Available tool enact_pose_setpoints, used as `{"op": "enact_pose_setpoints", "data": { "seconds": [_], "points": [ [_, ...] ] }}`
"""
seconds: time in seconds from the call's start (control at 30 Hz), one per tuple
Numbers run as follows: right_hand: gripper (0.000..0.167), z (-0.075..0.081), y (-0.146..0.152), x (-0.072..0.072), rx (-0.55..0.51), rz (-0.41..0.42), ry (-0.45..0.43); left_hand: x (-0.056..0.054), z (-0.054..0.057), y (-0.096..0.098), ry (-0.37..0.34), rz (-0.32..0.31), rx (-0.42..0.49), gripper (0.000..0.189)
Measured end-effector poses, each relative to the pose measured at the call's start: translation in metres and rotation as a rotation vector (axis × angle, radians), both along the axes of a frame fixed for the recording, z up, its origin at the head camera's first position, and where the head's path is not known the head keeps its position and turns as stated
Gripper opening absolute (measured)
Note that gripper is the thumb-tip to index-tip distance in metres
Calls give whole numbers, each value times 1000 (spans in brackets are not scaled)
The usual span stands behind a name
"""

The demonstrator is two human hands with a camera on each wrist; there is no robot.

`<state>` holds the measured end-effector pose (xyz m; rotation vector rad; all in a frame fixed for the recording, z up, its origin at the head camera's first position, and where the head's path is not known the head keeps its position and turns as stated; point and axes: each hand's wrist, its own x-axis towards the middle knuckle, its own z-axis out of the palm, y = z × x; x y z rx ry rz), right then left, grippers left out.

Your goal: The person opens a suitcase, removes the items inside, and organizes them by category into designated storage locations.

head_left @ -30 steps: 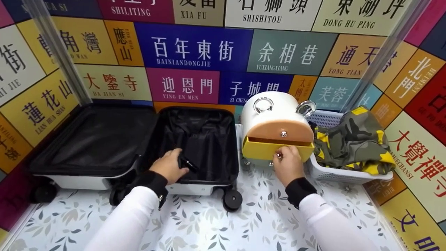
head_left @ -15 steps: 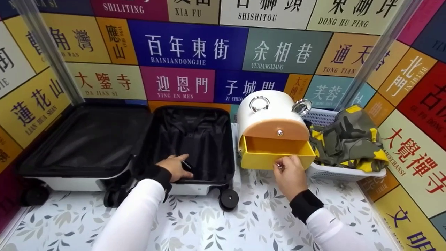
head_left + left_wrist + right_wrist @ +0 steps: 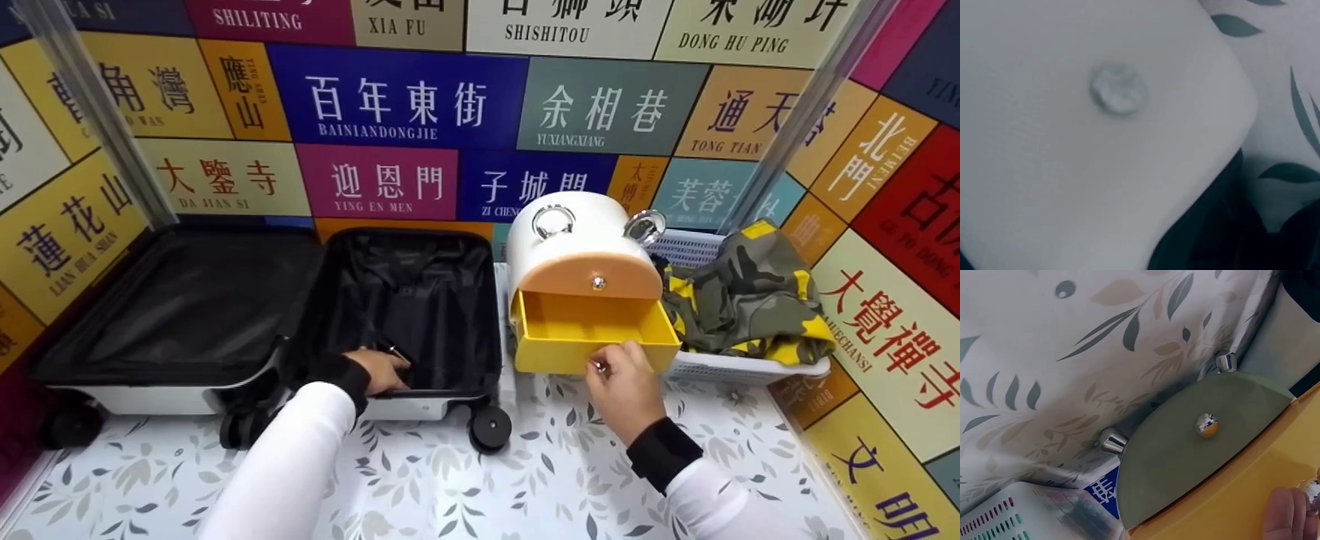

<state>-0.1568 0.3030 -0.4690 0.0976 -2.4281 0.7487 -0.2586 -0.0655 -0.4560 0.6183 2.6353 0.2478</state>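
In the head view my right hand (image 3: 624, 386) pinches the knob (image 3: 599, 367) of a yellow drawer (image 3: 551, 355), which is pulled well out of a small rounded cabinet (image 3: 574, 240). No contents are visible in the drawer. Over the near edge of the open suitcase (image 3: 442, 315), my left hand (image 3: 382, 369) is lowered with its fingers round a small black tube with a shiny band (image 3: 397, 353), mostly hidden. The left wrist view shows only pale suitcase shell with a round stud (image 3: 1119, 89). The right wrist view shows the green lower drawer (image 3: 1185, 455), shut.
Right of the cabinet stands a white basket (image 3: 757, 368) holding camouflage cloth (image 3: 776, 292). The suitcase's other half (image 3: 187, 292) lies open at the left. Black wheels (image 3: 491, 430) jut out in front. Colourful panels enclose the patterned surface (image 3: 442, 480).
My right hand has drawn the yellow drawer outward from nearly shut to well open. My left hand has sunk a little into the suitcase, and its fingers now cover more of the tube.
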Motion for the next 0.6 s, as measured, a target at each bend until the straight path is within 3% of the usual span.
{"op": "enact_pose_setpoints", "data": {
  "seconds": [0.23, 0.43, 0.6],
  "points": [
    [9, -3, 5, 2, 29, 16, 37, 0, 9, 19, 83, 78, -107, 72],
    [12, -3, 7, 3, 63, 27, 82, -3, 5, 34, 47, -39, -216, 59],
    [13, 0, 7, 4, 64, 34, 89, -3, 2, 32, 74, -48, -212, 59]
  ]
}}
